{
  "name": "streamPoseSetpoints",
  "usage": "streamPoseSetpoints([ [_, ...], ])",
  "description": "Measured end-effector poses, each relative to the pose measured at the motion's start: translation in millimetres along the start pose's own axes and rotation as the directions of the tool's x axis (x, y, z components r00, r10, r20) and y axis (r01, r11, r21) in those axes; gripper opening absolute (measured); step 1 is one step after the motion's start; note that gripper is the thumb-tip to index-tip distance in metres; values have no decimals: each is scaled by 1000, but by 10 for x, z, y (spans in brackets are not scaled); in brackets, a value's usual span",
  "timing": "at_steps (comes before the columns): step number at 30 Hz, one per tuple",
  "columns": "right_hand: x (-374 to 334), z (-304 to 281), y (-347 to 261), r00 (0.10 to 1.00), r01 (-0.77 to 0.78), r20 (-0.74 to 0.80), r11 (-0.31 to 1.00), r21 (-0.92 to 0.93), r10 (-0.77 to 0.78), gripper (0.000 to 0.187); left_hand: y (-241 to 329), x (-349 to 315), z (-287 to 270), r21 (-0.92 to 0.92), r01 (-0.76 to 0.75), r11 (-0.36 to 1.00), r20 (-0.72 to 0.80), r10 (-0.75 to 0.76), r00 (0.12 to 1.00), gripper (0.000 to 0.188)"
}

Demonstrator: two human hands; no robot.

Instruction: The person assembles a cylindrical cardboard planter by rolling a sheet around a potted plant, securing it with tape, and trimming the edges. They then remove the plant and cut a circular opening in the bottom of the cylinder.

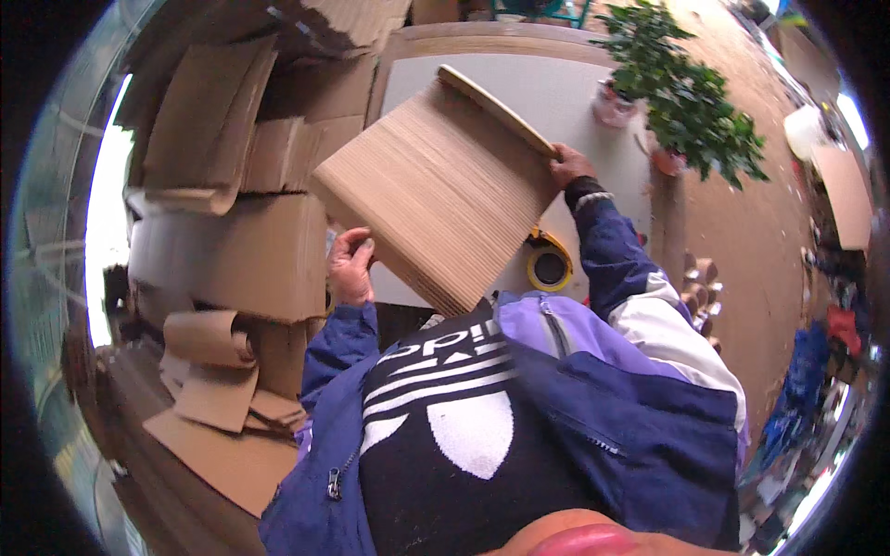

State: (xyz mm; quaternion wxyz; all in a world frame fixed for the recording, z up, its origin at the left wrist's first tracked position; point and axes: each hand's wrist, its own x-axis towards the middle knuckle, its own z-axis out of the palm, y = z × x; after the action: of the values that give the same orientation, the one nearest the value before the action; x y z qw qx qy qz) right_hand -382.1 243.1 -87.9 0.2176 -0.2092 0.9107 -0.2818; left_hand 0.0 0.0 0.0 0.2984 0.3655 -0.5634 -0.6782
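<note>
A brown corrugated cardboard sheet is held tilted above the pale table top. Its far edge curls up into a lip, and its near left edge bends over. My right hand grips the sheet's right corner, fingers closed round the curled lip. At the near left edge, my left hand has its thumb and fingers closed on the cardboard; part of the fingers is hidden. A yellow tape dispenser with a dark centre lies on the table, close to the sheet's lower right side.
Potted leafy plants stand along the table's right side. Stacked cardboard boxes and sheets fill the left, with curled cardboard offcuts below. Several cardboard tubes sit right of my right arm. Blue cloth and clutter line the far right.
</note>
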Motion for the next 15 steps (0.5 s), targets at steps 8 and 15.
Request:
streamPoseSetpoints([
  [8,282,399,112,930,46,236,724,688,-283,50,-160,-281,-299,42,60,997,-109,-56,992,18],
  [15,-123,899,-1664,713,625,174,728,283,-680,50,-520,-243,-1360,-186,45,982,-340,-107,934,22],
])
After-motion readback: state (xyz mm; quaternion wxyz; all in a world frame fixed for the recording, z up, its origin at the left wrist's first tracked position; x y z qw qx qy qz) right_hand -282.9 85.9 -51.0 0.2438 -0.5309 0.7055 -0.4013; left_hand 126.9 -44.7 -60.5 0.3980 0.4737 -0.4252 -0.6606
